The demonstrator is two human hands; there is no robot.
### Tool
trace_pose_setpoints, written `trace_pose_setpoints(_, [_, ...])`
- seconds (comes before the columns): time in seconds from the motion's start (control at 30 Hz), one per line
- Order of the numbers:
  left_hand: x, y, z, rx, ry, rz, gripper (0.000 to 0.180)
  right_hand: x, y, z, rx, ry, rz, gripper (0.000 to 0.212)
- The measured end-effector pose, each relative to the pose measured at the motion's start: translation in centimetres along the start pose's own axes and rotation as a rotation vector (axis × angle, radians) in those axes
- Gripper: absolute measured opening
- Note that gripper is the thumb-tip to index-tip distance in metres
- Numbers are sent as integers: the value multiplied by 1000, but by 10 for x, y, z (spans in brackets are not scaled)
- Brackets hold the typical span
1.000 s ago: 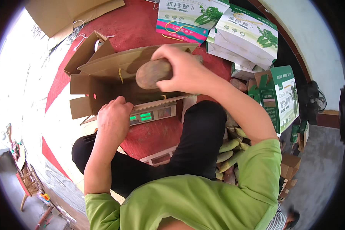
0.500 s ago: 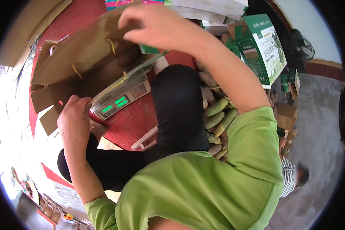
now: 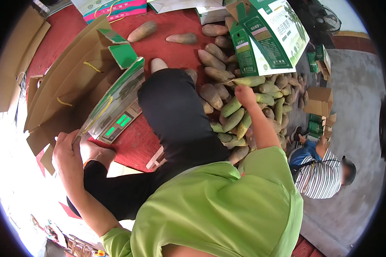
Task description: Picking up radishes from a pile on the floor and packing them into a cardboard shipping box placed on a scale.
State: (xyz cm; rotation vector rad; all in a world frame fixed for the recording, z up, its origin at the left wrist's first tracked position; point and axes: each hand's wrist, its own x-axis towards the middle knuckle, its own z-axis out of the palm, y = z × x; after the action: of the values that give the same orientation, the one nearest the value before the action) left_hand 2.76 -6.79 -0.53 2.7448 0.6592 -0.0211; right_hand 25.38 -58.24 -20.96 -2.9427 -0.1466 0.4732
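- Swung right hand point(image 3: 245, 96) off the large brown cardboard box with yellow cord handles point(image 3: 73, 81), out to the heap of long green and reddish-brown radishes point(image 3: 234, 121).
- Carried a dull brown oval radish over the box one second ago; not visible in right hand now. Can't confirm it inside: too shadowed in there.
- Right grip: curled up at the heap, right by a pale green radish point(image 3: 249, 81). Can't tell whether pinching or only touching.
- Left grip: still pinching the panel edge at the box's near left corner with left hand point(image 3: 66, 152). Likely steadying it.
- Seeing box just behind the pale digital scale with lit green displays point(image 3: 116, 128), apparently resting on it.
- Reads as between pieces: right side back at the supply, left side anchored at the box.
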Motion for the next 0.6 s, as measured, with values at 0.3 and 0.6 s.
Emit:
trace_pose_setpoints(0.3, [4,-7,0,26,2,-8,17,-105,22,32,-577,-254,-266,41])
trace_pose_setpoints(0.6, [-1,3,-2,-41,2,-44,19,-105,14,51,-741,-414,-549,42])
